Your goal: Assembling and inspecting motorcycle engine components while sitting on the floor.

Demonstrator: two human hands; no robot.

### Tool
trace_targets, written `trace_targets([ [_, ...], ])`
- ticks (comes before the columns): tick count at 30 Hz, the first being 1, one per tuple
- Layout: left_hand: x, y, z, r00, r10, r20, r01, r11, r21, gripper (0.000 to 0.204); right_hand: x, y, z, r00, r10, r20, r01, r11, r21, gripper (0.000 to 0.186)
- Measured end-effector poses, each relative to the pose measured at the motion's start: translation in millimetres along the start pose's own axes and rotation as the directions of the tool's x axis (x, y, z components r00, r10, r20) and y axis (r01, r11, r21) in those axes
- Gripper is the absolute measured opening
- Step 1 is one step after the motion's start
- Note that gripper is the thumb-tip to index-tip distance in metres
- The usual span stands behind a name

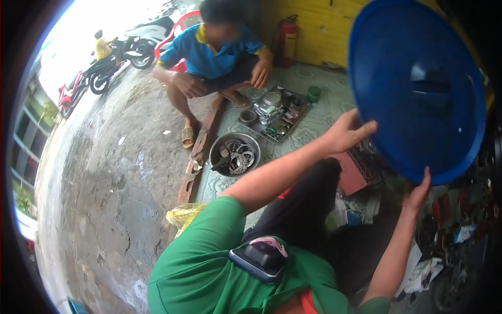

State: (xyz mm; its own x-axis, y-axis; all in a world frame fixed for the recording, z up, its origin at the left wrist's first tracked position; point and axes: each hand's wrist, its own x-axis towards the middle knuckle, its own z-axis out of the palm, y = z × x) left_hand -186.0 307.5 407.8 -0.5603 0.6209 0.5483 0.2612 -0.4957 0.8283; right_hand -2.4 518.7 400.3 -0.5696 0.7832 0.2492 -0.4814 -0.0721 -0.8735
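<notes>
A large round blue plastic lid [402,125] with a raised handle-like part in its middle is held up at the right, tilted on edge. My left hand [351,133] grips its left edge, thumb showing and the other fingers partly hidden behind it. My right hand [417,193] holds the lower rim, thumb pointing up against it. Below the lid are a pinkish-red box [350,175] and a dark clutter of parts that I cannot make out singly.
A metal basin [255,163] holds gears and rings. Beyond it, a tray [293,131] carries metal engine parts, beside a green container [314,94]. Another person [212,57] squats facing me. A fire extinguisher [287,42] stands by the yellow wall. Motorbikes [149,39] are outside.
</notes>
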Motion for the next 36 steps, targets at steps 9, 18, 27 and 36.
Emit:
trace_targets([
  [9,-29,-125,-107,0.866,-0.278,0.415,-0.202,0.564,0.801,0.026,-91,-13,-154,0.761,-0.055,-0.647,0.219,0.96,0.175,0.026],
  [18,-19,-166,-166,0.906,-0.42,0.051,0.364,0.835,0.414,0.015,-345,-24,-235,0.116,-0.053,-0.992,0.281,0.96,-0.018,0.02],
  [27,-40,-133,-121,0.85,-0.524,0.058,0.421,0.741,0.523,0.029,-282,10,-268,0.259,0.295,-0.919,-0.317,0.925,0.208,0.082],
  [36,-55,-113,-135,0.759,-0.627,0.178,0.415,0.676,0.609,0.041,18,-5,-280,0.769,0.238,-0.594,-0.302,0.953,-0.009,0.063],
])
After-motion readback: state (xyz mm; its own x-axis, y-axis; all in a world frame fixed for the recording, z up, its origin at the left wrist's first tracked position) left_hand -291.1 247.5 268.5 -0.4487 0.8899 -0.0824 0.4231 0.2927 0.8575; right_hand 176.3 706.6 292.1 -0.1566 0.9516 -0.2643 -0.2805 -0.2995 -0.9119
